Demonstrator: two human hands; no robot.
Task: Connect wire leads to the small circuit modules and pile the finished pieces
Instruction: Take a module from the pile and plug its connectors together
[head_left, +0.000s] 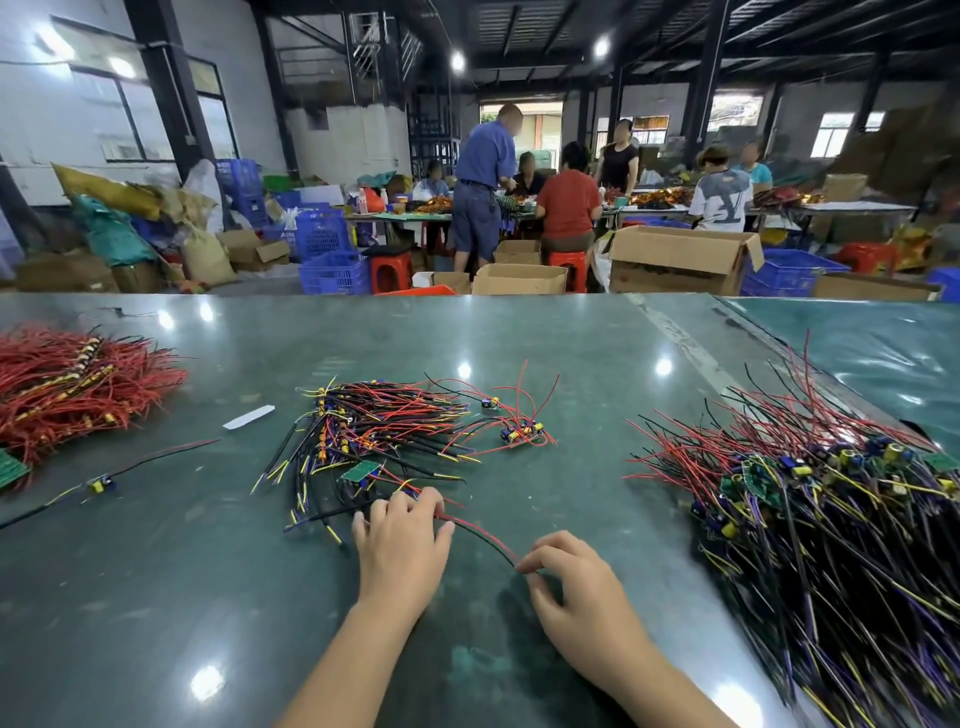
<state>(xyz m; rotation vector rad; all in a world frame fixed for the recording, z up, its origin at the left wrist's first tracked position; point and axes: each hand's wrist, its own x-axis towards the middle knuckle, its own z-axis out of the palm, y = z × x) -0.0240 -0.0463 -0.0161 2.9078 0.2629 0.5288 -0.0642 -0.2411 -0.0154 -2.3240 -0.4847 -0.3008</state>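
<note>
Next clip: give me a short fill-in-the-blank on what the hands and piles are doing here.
1. The right hand pinches the end of a ____ lead.
2. The all-red wire pile lies at the table's far ____.
3. The left hand rests at the ____ pile's near edge.

Missing: red-and-black; left; middle

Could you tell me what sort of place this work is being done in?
Most likely a small factory or assembly workshop. Piles of wired circuit modules cover the green worktable, other workers sit at tables behind, and cardboard boxes and blue plastic crates stand on the floor.
</note>
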